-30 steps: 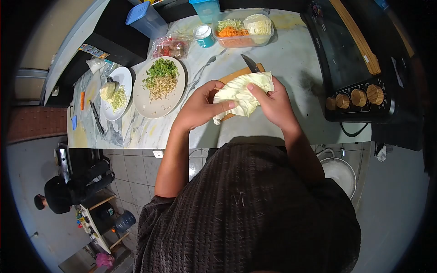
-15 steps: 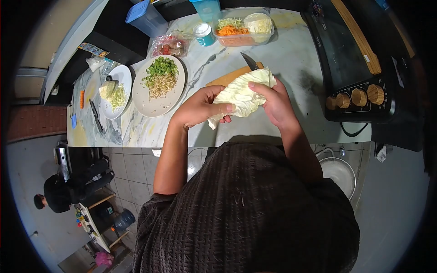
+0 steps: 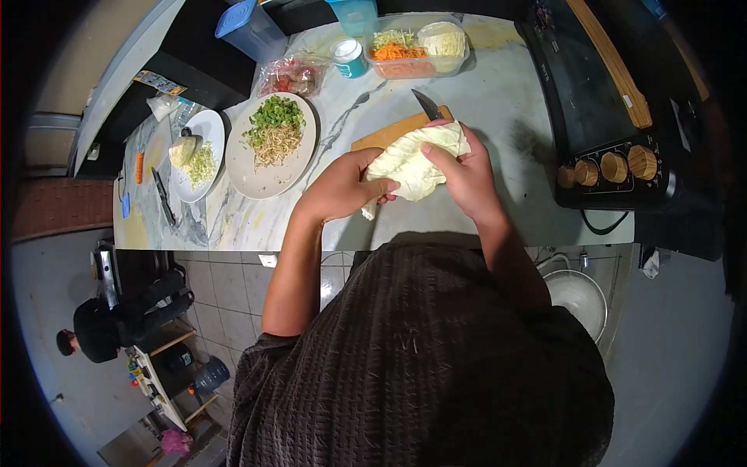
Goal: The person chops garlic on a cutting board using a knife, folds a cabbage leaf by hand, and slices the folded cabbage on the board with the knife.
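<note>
A pale, crinkled cabbage leaf (image 3: 420, 165) is held up between both hands over the counter. My left hand (image 3: 346, 185) grips its left end, thumb on top and fingers tucked beneath. On the right end, my right hand (image 3: 464, 173) pinches the leaf with its thumb pressed on the upper face. Partly hidden behind the leaf lies a wooden cutting board (image 3: 381, 138). A knife (image 3: 426, 106) rests on that board, its dark blade pointing away; the hands and leaf cover part of the board.
Left of my hands stand a plate of chopped greens and sprouts (image 3: 247, 175) and a white plate of shredded cabbage (image 3: 215, 132), with another knife (image 3: 163, 196) nearby. A clear container (image 3: 412, 70) of vegetables sits at the back. A black oven (image 3: 615, 148) borders the right.
The cabbage leaf has been bent and folded more, its lower edge now bulging between the hands. My right thumb has shifted slightly left; both hands keep their hold.
</note>
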The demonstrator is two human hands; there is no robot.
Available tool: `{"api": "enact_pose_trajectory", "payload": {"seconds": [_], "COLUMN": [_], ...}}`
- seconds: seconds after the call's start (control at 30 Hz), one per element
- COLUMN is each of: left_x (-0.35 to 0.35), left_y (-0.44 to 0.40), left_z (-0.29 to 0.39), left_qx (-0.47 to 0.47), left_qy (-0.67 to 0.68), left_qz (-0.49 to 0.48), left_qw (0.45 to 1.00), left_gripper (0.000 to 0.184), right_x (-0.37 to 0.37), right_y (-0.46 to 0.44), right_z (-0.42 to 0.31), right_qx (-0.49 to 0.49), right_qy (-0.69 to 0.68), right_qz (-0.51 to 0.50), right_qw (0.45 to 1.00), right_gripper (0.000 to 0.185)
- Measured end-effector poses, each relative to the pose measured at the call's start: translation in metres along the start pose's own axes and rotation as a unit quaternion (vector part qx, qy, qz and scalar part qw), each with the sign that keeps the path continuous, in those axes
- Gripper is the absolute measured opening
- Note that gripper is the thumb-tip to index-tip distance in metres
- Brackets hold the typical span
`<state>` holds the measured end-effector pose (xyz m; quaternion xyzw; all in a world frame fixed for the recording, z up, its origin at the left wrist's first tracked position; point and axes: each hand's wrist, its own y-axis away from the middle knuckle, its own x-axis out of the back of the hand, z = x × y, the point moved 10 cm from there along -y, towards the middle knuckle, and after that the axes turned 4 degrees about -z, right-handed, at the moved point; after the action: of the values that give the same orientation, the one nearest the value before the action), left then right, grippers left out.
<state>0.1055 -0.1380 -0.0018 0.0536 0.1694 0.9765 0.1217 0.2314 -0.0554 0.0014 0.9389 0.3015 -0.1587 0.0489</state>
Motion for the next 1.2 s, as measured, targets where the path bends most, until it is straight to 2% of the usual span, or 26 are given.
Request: {"api": "enact_pose_trajectory", "payload": {"seconds": [0.07, 0.17, 0.23, 0.37, 0.43, 0.57, 0.67, 0.73, 0.77, 0.83, 0.97, 1.0, 1.03, 1.13, 1.2], "left_x": [0.005, 0.005, 0.003, 0.0, -0.003, 0.002, 0.003, 0.009, 0.009, 0.01, 0.013, 0.014, 0.015, 0.015, 0.021], "left_y": [0.001, 0.001, 0.004, 0.008, 0.007, 0.001, -0.004, -0.003, -0.003, -0.003, -0.008, -0.009, -0.008, -0.004, -0.002], "left_z": [0.002, 0.001, 0.002, 0.002, 0.006, 0.003, 0.001, 0.015, 0.018, 0.013, -0.004, -0.004, -0.005, 0.001, 0.002], "left_qx": [-0.019, 0.0, 0.047, 0.056, 0.01, -0.026, -0.035, -0.114, -0.121, -0.1, -0.05, -0.052, -0.052, -0.058, -0.068], "left_qy": [-0.022, 0.03, 0.077, 0.093, 0.117, 0.011, 0.033, 0.103, 0.098, 0.117, 0.1, 0.099, 0.096, 0.094, 0.091], "left_qz": [0.03, 0.027, 0.019, 0.0, -0.025, -0.025, 0.013, 0.083, 0.082, 0.09, 0.089, 0.089, 0.095, 0.13, 0.157], "left_qw": [0.999, 0.999, 0.996, 0.994, 0.993, 0.999, 0.999, 0.985, 0.984, 0.984, 0.99, 0.99, 0.989, 0.985, 0.981], "left_gripper": [0.026, 0.025, 0.029, 0.035, 0.038, 0.041, 0.042, 0.035, 0.035, 0.03, 0.026, 0.026, 0.027, 0.028, 0.03], "right_x": [-0.007, -0.008, -0.009, -0.015, -0.014, -0.01, -0.012, -0.005, -0.005, -0.007, -0.018, -0.018, -0.018, -0.01, -0.006], "right_y": [0.001, 0.001, 0.0, 0.006, 0.004, 0.002, 0.003, 0.001, 0.0, 0.002, 0.007, 0.007, 0.007, 0.006, 0.006], "right_z": [-0.009, -0.016, 0.001, 0.002, 0.004, 0.004, 0.001, 0.003, 0.0, 0.003, -0.003, -0.004, -0.002, 0.004, 0.008], "right_qx": [0.031, 0.046, -0.051, -0.056, -0.052, -0.024, -0.027, -0.031, -0.022, -0.047, -0.029, -0.028, -0.029, -0.035, -0.077], "right_qy": [0.021, 0.003, -0.06, -0.059, -0.028, 0.004, 0.026, 0.015, 0.017, -0.039, -0.029, 0.028, 0.028, -0.013, -0.035], "right_qz": [-0.017, -0.006, -0.03, -0.072, -0.089, -0.056, -0.049, -0.017, -0.018, -0.024, -0.078, -0.092, -0.092, -0.046, -0.017], "right_qw": [0.999, 0.999, 0.996, 0.994, 0.994, 0.998, 0.998, 0.999, 0.999, 0.998, 0.996, 0.995, 0.995, 0.998, 0.996], "right_gripper": [0.026, 0.026, 0.028, 0.03, 0.028, 0.027, 0.025, 0.027, 0.027, 0.031, 0.033, 0.033, 0.033, 0.032, 0.03]}}
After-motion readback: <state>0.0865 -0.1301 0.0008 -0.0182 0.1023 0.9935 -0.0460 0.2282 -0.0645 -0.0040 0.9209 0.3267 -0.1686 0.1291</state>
